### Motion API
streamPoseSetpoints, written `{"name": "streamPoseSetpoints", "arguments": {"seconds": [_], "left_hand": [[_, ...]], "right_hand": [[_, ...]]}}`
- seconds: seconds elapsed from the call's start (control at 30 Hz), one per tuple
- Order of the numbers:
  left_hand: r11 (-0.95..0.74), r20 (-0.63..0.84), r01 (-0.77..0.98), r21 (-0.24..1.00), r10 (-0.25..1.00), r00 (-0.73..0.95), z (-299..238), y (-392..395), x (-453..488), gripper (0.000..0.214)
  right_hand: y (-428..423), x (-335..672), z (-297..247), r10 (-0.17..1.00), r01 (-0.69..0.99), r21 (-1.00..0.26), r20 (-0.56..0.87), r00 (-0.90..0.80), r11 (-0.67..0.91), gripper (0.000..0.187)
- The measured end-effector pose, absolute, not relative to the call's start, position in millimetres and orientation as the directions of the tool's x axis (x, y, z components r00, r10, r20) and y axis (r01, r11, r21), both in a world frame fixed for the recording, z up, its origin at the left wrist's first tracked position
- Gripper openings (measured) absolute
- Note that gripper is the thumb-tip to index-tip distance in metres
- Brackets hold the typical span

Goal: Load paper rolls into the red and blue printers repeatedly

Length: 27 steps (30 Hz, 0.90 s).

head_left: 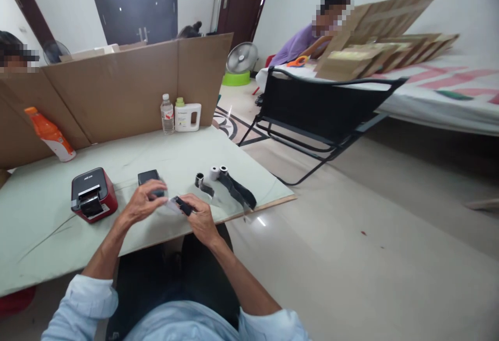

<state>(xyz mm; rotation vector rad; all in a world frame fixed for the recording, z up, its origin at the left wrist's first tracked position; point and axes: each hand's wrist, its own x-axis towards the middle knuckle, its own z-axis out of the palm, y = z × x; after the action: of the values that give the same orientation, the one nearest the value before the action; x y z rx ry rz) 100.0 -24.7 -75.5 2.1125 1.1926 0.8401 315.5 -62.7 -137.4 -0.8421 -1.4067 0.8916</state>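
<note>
My right hand [201,218] is closed around a small black object [183,206], whose kind I cannot make out. A pale, see-through piece [171,204] sticks out from its tip toward my left hand [143,201]. That hand hovers just left of it, thumb and fingers apart; whether it touches the pale piece is unclear. Behind my left fingers lies a dark flat box [148,176], partly covered. Right of my hands are two white rolls, one [214,173] beside another [223,170] with a black strip [237,189], and a small dark roll [199,179] with a loose tail.
On the pale green table [128,159] stand a red and black label printer [93,194], an orange bottle [50,134], a clear water bottle [167,115] and a white jug [187,116]. Cardboard [128,86] walls the back. A black folding chair [319,104] and a person [300,44] are at right.
</note>
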Motion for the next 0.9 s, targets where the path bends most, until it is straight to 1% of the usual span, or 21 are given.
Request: {"name": "streamPoseSetpoints", "arguments": {"seconds": [0.07,0.1,0.17,0.27,0.33,0.4,0.47,0.53,0.63,0.7,0.77,0.83,0.9], "left_hand": [[-0.404,0.303,0.666,0.627,0.914,0.270,-78,-4,75,0.040],[-0.358,0.296,0.724,0.590,0.930,0.219,-81,7,64,0.048],[-0.283,0.226,0.772,0.568,0.957,0.184,-88,28,45,0.058],[-0.272,0.160,0.765,0.583,0.962,0.221,-97,47,33,0.056],[-0.292,0.183,0.758,0.583,0.956,0.228,-101,50,34,0.050],[-0.288,0.218,0.758,0.585,0.956,0.195,-102,50,38,0.043],[-0.239,0.249,0.757,0.608,0.963,0.105,-102,49,44,0.035],[-0.155,0.275,0.754,0.639,0.961,-0.035,-100,52,49,0.029],[-0.019,0.306,0.745,0.666,0.919,-0.250,-96,61,56,0.027],[0.035,0.290,0.703,0.710,0.895,-0.338,-95,69,59,0.028],[0.040,0.223,0.617,0.786,0.912,-0.344,-98,74,60,0.027],[0.004,0.173,0.535,0.845,0.944,-0.280,-102,72,58,0.025],[-0.074,0.194,0.496,0.865,0.961,-0.196,-106,63,55,0.028]], "right_hand": [[-60,312,-140,0.912,-0.027,-0.912,0.411,-0.022,0.410,0.018],[-59,310,-141,0.919,-0.029,-0.919,0.394,-0.019,0.394,0.019],[-56,307,-144,0.929,-0.025,-0.929,0.369,-0.011,0.369,0.022],[-48,303,-148,0.939,-0.010,-0.939,0.344,-0.002,0.344,0.027],[-42,300,-149,0.947,-0.012,-0.947,0.322,0.003,0.322,0.031],[-36,297,-149,0.954,-0.021,-0.954,0.299,-0.002,0.299,0.035],[-30,296,-148,0.957,-0.017,-0.957,0.288,-0.022,0.288,0.037],[-25,294,-144,0.957,-0.002,-0.958,0.288,-0.046,0.288,0.038],[-16,290,-138,0.954,0.011,-0.956,0.293,-0.065,0.294,0.037],[-9,286,-135,0.951,0.017,-0.954,0.297,-0.083,0.299,0.036],[-1,282,-133,0.948,0.012,-0.954,0.296,-0.114,0.299,0.035],[9,278,-132,0.947,-0.014,-0.957,0.287,-0.142,0.288,0.033],[19,275,-132,0.946,-0.034,-0.961,0.277,-0.166,0.276,0.031]]}}
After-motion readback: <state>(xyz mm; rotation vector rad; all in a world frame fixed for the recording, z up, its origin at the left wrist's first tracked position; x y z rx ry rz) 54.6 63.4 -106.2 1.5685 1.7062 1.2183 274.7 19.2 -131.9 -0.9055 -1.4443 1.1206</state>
